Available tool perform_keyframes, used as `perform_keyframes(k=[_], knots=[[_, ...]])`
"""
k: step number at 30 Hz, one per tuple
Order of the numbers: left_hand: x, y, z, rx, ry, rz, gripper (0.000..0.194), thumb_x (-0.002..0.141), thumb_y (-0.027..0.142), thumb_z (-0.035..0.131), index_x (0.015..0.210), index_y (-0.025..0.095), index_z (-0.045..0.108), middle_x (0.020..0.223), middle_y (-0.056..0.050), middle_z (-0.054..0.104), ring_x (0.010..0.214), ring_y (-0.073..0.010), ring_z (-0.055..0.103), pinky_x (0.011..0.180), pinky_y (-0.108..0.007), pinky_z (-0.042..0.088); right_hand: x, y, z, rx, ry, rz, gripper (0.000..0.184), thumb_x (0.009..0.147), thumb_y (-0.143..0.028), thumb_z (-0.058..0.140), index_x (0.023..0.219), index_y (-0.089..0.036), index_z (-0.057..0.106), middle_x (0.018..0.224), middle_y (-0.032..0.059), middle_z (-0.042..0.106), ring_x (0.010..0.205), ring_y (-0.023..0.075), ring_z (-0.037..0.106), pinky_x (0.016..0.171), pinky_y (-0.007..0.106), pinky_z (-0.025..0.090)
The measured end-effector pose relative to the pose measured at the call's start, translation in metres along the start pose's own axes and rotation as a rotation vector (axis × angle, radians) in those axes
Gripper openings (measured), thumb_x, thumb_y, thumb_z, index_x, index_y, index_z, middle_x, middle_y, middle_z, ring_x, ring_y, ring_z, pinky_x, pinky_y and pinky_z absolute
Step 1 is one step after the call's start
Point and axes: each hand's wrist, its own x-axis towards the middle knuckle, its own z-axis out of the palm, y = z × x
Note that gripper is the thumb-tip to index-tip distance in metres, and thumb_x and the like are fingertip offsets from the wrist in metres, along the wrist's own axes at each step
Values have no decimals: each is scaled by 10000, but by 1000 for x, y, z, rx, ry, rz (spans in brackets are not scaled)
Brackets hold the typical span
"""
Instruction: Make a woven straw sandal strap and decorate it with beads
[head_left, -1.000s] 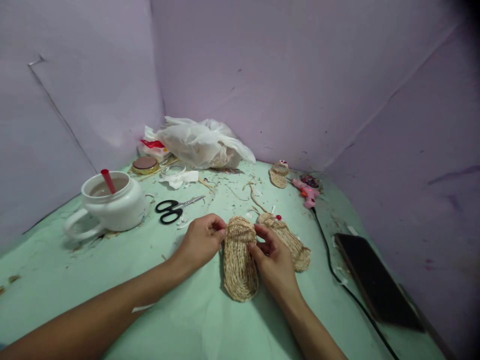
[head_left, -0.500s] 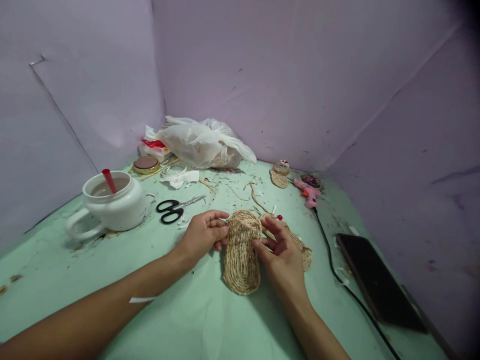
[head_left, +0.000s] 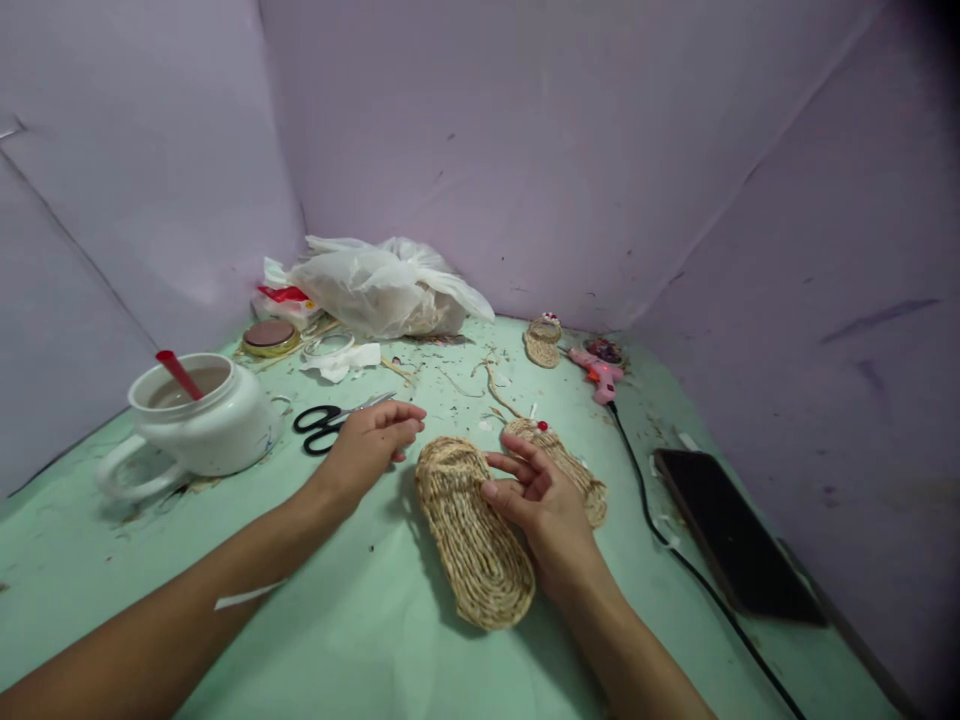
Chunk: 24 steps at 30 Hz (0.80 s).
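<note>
A woven straw slipper (head_left: 476,545), with a raised band across its upper end, is tilted over the green tabletop. My right hand (head_left: 544,500) pinches its right edge between thumb and fingers. To the slipper's left, my left hand (head_left: 375,445) is apart from it, fingers loosely stretched and holding nothing. A second woven slipper (head_left: 577,465), with a red bead (head_left: 542,426) near its top, lies behind my right hand and is partly hidden by it. Black-handled scissors (head_left: 322,428) lie just beyond my left hand, which covers part of them.
At left stands a white mug (head_left: 210,415) with a red straw. A plastic bag (head_left: 390,290) rests against the back wall. A small woven slipper (head_left: 542,342) and a pink glue gun (head_left: 598,376) lie back right; the gun's black cord (head_left: 637,480) runs past a phone (head_left: 735,535).
My left hand has let go of the slipper and moved left. The slipper, now in my right hand alone, has turned so its lower end points right. The camera view has shifted slightly.
</note>
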Motion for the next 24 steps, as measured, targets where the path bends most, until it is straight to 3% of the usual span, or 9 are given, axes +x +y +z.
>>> perform_keyframes(k=[3, 6, 9, 12, 15, 18, 24], knots=[[-1, 2, -2, 3, -190, -34, 287, 579, 315, 696, 801, 134, 670, 713, -39, 672, 627, -142, 565, 591, -257, 415, 0, 2, 2, 6, -32, 24, 633, 456, -205, 834, 1021, -187, 549, 891, 32, 673, 578, 97, 607, 623, 278, 524], [-5, -3, 2, 32, -265, -80, 225, 539, 268, 727, 703, 132, 657, 614, -26, 655, 570, -137, 551, 572, -253, 404, 0, 2, 3, -17, -59, 5, 599, 478, -208, 824, 1017, -188, 564, 912, 48, 690, 597, 110, 627, 639, 300, 539], [-5, -8, 4, -22, -244, -101, 196, 531, 253, 736, 646, 131, 634, 579, -19, 643, 511, -114, 525, 528, -234, 385, 0, -5, -3, -75, -91, -23, 548, 521, -239, 813, 1018, -180, 588, 953, 82, 701, 696, 152, 659, 687, 331, 547], [-3, -9, 3, -96, -198, -102, 194, 518, 231, 740, 630, 128, 620, 555, -9, 629, 486, -99, 510, 499, -215, 366, 5, -21, -16, -77, -7, -151, 456, 567, -278, 799, 977, -186, 622, 945, 84, 708, 786, 190, 668, 688, 345, 555], [-1, -7, 2, -143, -134, -89, 192, 510, 215, 738, 628, 126, 615, 536, 4, 616, 475, -91, 504, 489, -209, 366, 12, -40, -34, -16, 185, -302, 385, 555, -282, 804, 894, -182, 653, 839, 52, 715, 693, 160, 664, 610, 302, 560], [0, -6, 1, -172, -92, -64, 184, 527, 225, 726, 634, 130, 610, 534, 12, 610, 492, -100, 524, 504, -217, 388, 17, -56, -50, -8, 320, -343, 344, 496, -256, 817, 794, -168, 671, 724, 21, 704, 574, 122, 638, 554, 261, 553], [0, -2, -1, -233, -2, -33, 240, 460, 202, 755, 634, 131, 605, 540, 17, 612, 515, -114, 547, 531, -230, 422, 22, -72, -63, -114, 350, -378, 286, 492, -246, 803, 745, -171, 691, 668, 6, 688, 537, 109, 625, 553, 247, 554]])
